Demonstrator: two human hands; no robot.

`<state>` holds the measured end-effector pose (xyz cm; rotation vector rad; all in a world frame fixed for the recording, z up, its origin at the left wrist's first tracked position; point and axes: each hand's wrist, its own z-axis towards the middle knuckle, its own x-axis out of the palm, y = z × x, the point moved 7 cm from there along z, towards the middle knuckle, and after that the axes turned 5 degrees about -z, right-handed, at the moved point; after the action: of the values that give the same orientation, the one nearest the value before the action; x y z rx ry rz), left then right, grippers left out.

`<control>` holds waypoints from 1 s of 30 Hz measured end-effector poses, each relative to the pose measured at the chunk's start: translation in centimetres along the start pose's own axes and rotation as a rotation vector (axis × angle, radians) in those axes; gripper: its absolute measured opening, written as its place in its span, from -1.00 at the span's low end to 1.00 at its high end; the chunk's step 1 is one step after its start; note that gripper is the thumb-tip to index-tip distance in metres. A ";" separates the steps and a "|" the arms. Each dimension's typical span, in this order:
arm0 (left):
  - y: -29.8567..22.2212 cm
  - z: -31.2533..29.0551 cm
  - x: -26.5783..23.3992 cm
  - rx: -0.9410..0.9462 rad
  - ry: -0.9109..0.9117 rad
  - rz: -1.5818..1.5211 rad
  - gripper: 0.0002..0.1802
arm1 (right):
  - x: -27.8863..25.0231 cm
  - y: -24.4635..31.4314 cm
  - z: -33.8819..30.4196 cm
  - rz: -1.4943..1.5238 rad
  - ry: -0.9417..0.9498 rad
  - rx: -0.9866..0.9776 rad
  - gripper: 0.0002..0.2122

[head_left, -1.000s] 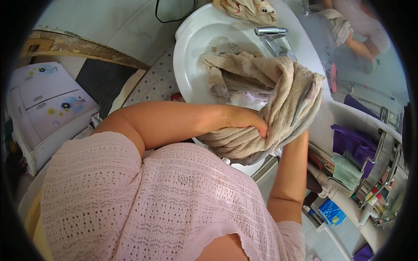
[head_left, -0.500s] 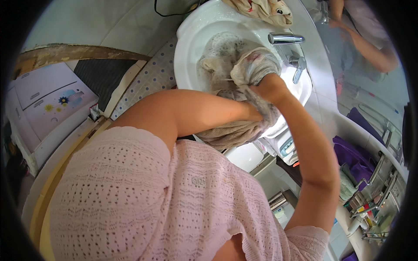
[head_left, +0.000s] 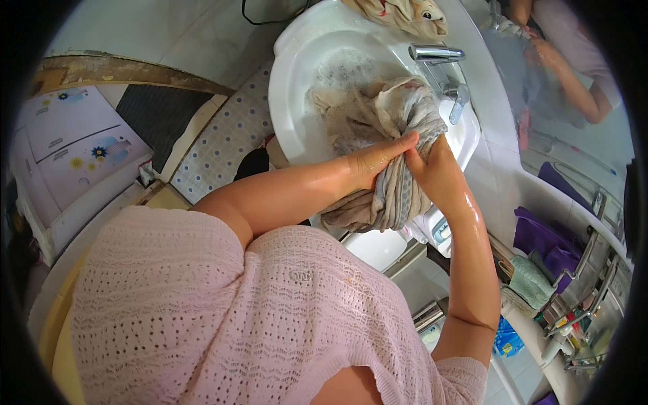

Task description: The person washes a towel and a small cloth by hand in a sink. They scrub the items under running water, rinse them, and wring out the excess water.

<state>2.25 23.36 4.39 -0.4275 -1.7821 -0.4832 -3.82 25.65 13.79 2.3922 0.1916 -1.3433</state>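
Observation:
A long, wet grey-beige cloth (head_left: pixel 405 104), bunched and creased, lies partly in the white washbasin (head_left: pixel 287 94). Its lower bundle hangs over the basin's near side. Both hands are closed round the middle of it, close together above the near right of the basin. My left hand (head_left: pixel 386 159) grips from the left, thumb stretched along the folds. On the right side, my right hand (head_left: pixel 432 172) is wrapped round the same part, its fingers mostly hidden behind the cloth. Soapy water with foam (head_left: pixel 347 67) stands in the basin, and part of the cloth soaks in it.
A chrome faucet (head_left: pixel 437 53) with a lever (head_left: pixel 459 101) rises at the basin's right. Another beige cloth (head_left: pixel 398 15) lies on the far rim. A soap dish (head_left: pixel 442 233) sits near the right forearm. Purple cloth (head_left: pixel 550 246) hangs on a rack; a white cabinet (head_left: pixel 74 148) stands left.
My left hand has come up from behind the cloth and now shows beside the right one. The cloth has been gathered tighter and shifted slightly right; the right hand has moved a little nearer.

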 end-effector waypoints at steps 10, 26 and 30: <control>1.4 -6.1 10.1 -0.039 0.081 0.326 -0.56 | -7.7 1.6 -7.0 -0.058 0.008 -0.253 -0.51; 5.3 -3.1 10.4 -0.299 0.255 0.305 -0.48 | 4.3 -7.3 -11.1 1.894 -0.391 0.060 -0.32; 5.7 -5.5 7.7 -0.496 0.149 0.284 -0.48 | 0.8 -7.1 -5.6 1.746 -0.356 -0.015 -0.38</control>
<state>7.80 25.58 13.68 -0.9495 -1.4186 -0.7340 -1.11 34.30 13.80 1.2383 -1.5317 -0.6884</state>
